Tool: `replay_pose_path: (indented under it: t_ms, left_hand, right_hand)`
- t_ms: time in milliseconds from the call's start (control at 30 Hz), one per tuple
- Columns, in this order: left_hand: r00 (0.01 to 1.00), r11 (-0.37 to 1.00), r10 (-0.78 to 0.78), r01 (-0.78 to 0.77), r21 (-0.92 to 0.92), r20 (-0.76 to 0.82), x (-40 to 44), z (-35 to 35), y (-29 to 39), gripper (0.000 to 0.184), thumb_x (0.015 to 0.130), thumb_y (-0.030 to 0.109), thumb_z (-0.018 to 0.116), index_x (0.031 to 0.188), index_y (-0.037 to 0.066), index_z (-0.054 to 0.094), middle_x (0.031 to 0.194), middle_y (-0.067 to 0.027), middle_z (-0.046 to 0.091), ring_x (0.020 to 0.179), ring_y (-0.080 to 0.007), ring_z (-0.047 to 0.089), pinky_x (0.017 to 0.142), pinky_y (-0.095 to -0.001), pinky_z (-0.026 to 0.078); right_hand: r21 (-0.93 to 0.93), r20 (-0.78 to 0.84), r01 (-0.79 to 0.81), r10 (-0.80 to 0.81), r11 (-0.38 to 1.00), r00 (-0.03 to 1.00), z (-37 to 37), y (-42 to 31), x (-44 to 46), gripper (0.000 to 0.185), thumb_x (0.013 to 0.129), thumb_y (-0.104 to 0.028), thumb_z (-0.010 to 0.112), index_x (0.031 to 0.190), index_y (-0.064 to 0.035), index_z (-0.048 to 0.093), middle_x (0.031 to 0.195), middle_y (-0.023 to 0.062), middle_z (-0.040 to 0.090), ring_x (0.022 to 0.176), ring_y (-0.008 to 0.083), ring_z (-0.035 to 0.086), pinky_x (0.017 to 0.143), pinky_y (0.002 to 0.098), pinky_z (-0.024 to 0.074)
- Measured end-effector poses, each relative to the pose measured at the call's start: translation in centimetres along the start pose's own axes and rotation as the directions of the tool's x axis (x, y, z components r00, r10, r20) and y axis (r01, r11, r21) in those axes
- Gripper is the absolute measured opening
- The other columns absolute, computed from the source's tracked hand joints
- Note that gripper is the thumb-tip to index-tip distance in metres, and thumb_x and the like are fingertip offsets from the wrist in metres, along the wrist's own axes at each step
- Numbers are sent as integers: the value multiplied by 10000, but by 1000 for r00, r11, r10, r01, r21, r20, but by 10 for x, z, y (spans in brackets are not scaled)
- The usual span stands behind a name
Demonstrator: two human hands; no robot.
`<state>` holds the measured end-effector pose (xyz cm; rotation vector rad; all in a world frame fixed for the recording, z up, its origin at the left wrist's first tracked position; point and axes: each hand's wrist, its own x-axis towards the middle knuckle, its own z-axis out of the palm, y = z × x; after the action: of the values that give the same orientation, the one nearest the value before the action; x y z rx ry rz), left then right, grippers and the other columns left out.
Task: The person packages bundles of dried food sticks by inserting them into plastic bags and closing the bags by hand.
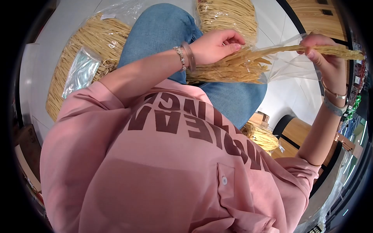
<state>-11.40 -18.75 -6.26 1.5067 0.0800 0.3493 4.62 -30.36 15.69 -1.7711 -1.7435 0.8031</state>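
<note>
Across my lap lies a clear plastic bag [278, 73] with a bundle of dried yellow bean curd sticks [248, 68] in it. My left hand [213, 46], with bracelets at the wrist, is curled at the bag's upper edge, thumb and fingers closed on the plastic. On the right, my right hand [324, 56] is raised and closed around a few long bean curd sticks [338, 51], which stretch between the bag and the right side of the view. Some of the clear film hangs beside the right hand's fingers.
A large bag of bean curd sticks [89, 42] is on the floor at left, with a stack of flat clear bags [81, 70] on it. Another full bag [229, 17] lies beyond my knees [159, 31]. More sticks [262, 136] sit near wooden furniture [297, 130] at right.
</note>
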Motion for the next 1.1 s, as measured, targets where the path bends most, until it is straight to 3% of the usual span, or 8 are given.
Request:
replay_pose_path:
  t_ms: [167,333,400,500,633,733,900,1100]
  left_hand:
    - [1000,999,27,-27,19,-9,1,6,1,214,899,132,501,1088,35,532,911,-5,574,825,-56,515,752,-213,438]
    - [1000,999,18,-17,34,-16,2,9,2,209,897,127,501,1080,32,535,904,-12,581,827,-66,523,762,-221,440]
    - [1000,999,2,-2,32,-17,0,7,4,210,898,128,500,1081,32,533,914,-13,583,835,-70,527,769,-224,440]
    - [1000,1000,0,1,26,-22,-1,5,3,209,899,126,497,1082,31,530,927,-16,584,851,-74,531,778,-226,442]
    - [1000,999,-2,2,42,-13,0,4,4,207,903,120,488,1085,29,525,942,-21,582,868,-78,534,790,-231,443]
    - [1000,1000,-7,8,24,-8,0,4,1,206,905,119,486,1084,24,524,945,-23,581,873,-80,535,795,-231,443]
    - [999,999,-33,33,-8,-5,1,5,1,211,901,121,497,1086,19,519,947,-26,579,890,-82,538,808,-234,443]
    - [1000,1000,-3,3,0,29,-1,5,-1,222,896,118,507,1096,23,517,988,-38,576,914,-89,531,818,-238,445]
  right_hand:
    - [-114,48,-61,67,992,997,14,-7,-8,137,791,-83,649,915,-24,647,893,42,642,796,104,583,705,223,474]
    - [-316,72,-27,52,948,996,1,-2,-13,372,750,-212,705,1075,-53,618,793,-13,560,686,60,476,570,182,365]
    - [-158,10,-159,162,975,987,-30,-4,-24,605,751,-371,681,1220,-33,505,735,-45,428,684,55,394,588,173,312]
    - [-45,-135,-88,81,995,988,-74,11,-48,595,787,-406,643,1199,-7,481,812,-18,440,755,61,448,676,184,385]
    - [142,-103,-134,149,981,983,-110,10,-71,352,873,-253,562,1115,-3,510,959,32,502,830,102,513,809,255,454]
    - [94,-126,-171,183,981,975,-97,-2,-71,226,904,-134,506,1083,0,538,1014,62,550,807,115,550,760,234,451]
    - [-167,-33,-193,190,967,981,-63,-27,-47,182,894,-105,514,1025,7,573,897,65,604,768,127,587,732,237,470]
    - [-133,80,-251,263,959,962,-20,-22,-23,142,855,-5,527,991,31,550,881,77,616,830,141,608,737,234,497]
